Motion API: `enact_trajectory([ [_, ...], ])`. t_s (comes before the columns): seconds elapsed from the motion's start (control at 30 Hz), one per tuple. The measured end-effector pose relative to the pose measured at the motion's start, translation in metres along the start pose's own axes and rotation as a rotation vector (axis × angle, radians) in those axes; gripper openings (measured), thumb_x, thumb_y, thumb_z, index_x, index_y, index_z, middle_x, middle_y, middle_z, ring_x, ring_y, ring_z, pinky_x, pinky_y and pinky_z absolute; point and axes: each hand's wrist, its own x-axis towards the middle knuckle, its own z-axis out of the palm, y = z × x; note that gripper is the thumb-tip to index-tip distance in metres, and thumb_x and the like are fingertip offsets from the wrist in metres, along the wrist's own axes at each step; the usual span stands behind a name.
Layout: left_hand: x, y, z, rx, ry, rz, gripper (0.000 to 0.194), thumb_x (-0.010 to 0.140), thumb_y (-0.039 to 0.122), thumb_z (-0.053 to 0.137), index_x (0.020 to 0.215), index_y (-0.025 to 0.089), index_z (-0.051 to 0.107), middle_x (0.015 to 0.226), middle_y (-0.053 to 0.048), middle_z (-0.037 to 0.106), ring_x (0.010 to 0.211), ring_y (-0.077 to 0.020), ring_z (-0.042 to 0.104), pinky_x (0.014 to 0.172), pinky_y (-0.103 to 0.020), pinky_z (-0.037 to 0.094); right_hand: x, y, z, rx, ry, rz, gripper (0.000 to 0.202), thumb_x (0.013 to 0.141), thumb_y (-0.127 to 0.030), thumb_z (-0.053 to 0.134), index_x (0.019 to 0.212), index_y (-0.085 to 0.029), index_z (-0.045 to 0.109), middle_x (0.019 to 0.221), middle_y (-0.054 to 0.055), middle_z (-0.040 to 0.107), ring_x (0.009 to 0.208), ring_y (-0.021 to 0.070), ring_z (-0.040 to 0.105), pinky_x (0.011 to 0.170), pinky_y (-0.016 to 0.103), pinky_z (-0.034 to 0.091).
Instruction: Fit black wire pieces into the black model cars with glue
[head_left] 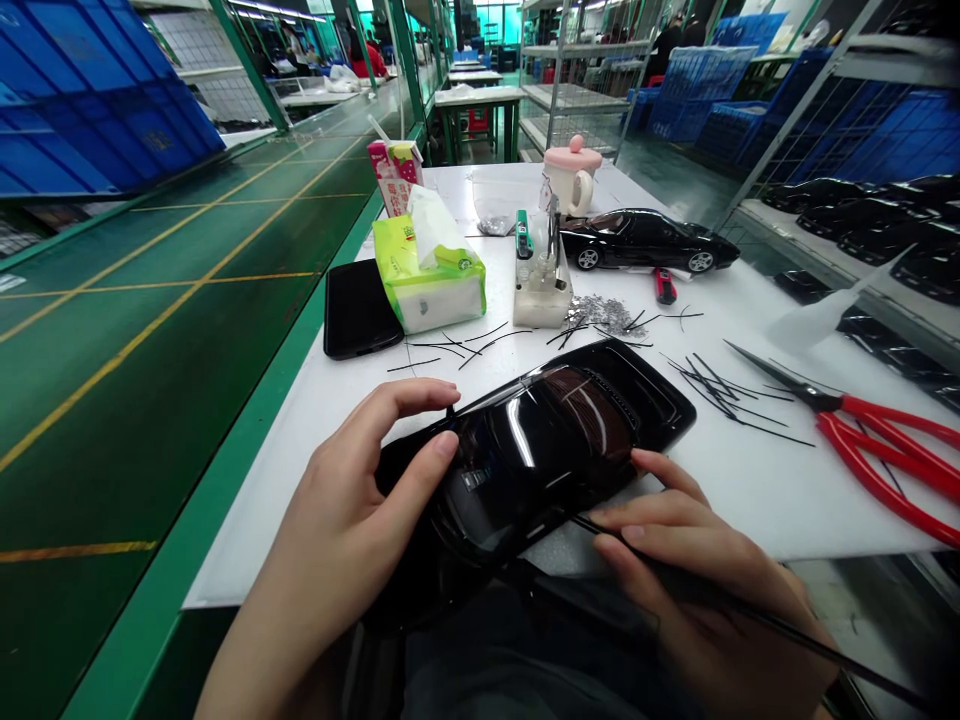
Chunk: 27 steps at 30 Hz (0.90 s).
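A glossy black model car (517,440) lies tilted at the table's near edge, in front of my body. My left hand (352,500) grips it at the left end, thumb on the body and index finger beside a small black piece on the far side that looks like a side mirror. In my right hand (697,550), thumb and fingers pinch a long thin black rod-like tool (810,640), its tip at the car's near side. One right fingertip touches the car by the rear window. The tip's exact contact point is hard to make out.
Red-handled scissors (885,430) and thin black strips (727,400) lie at right. Behind the car are a tissue pack (431,270), phone (360,310), small metal pieces (607,315), a second model car (649,240) and a lidded mug (574,180). A green conveyor (187,350) runs along the left.
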Motion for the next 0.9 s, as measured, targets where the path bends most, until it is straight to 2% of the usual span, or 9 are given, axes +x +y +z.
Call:
enact_trajectory([
  [0.17, -0.0002, 0.0008, 0.0005, 0.011, 0.017, 0.008, 0.021, 0.097, 0.046, 0.061, 0.116, 0.037, 0.065, 0.129, 0.006, 0.068, 0.125, -0.0214, 0.06, 0.101, -0.032, 0.047, 0.0008, -0.0002, 0.0005, -0.007, -0.002, -0.006, 0.029, 0.08, 0.004, 0.07, 0.096, -0.019, 0.064, 0.083, 0.0, 0.078, 0.071, 0.0161, 0.076, 0.108, 0.051, 0.056],
  [0.4, -0.0006, 0.0016, 0.0001, 0.022, 0.004, 0.023, 0.02, 0.098, 0.045, 0.061, 0.116, 0.038, 0.064, 0.128, 0.007, 0.068, 0.124, -0.0201, 0.061, 0.095, -0.03, 0.048, 0.0044, -0.0033, 0.0011, 0.027, -0.014, 0.061, 0.027, 0.082, 0.006, 0.068, 0.091, -0.02, 0.063, 0.084, -0.002, 0.078, 0.074, 0.0142, 0.076, 0.112, 0.044, 0.05],
  [0.57, -0.0012, -0.0013, 0.0006, 0.026, 0.006, 0.047, 0.02, 0.099, 0.045, 0.059, 0.117, 0.037, 0.064, 0.128, 0.005, 0.068, 0.123, -0.0223, 0.061, 0.099, -0.033, 0.048, 0.0054, -0.0032, 0.0018, 0.046, -0.007, 0.062, 0.028, 0.081, 0.006, 0.068, 0.09, -0.02, 0.063, 0.084, -0.003, 0.077, 0.078, 0.0146, 0.076, 0.111, 0.04, 0.049],
  [0.77, -0.0028, -0.0041, 0.0003, 0.028, 0.008, 0.085, 0.018, 0.099, 0.042, 0.059, 0.117, 0.037, 0.063, 0.125, 0.006, 0.069, 0.123, -0.021, 0.062, 0.103, -0.032, 0.047, 0.0018, -0.0023, 0.002, 0.093, 0.038, 0.068, 0.031, 0.079, 0.009, 0.068, 0.094, -0.018, 0.065, 0.086, -0.002, 0.076, 0.079, 0.0153, 0.076, 0.109, 0.042, 0.05],
  [0.9, -0.0021, -0.004, 0.0005, 0.016, 0.01, 0.099, 0.019, 0.099, 0.041, 0.059, 0.117, 0.036, 0.063, 0.124, 0.005, 0.069, 0.123, -0.0209, 0.062, 0.1, -0.03, 0.049, -0.0003, -0.003, 0.0017, 0.096, 0.058, 0.064, 0.033, 0.077, 0.01, 0.069, 0.095, -0.017, 0.066, 0.085, -0.003, 0.075, 0.079, 0.0152, 0.075, 0.108, 0.043, 0.051],
])
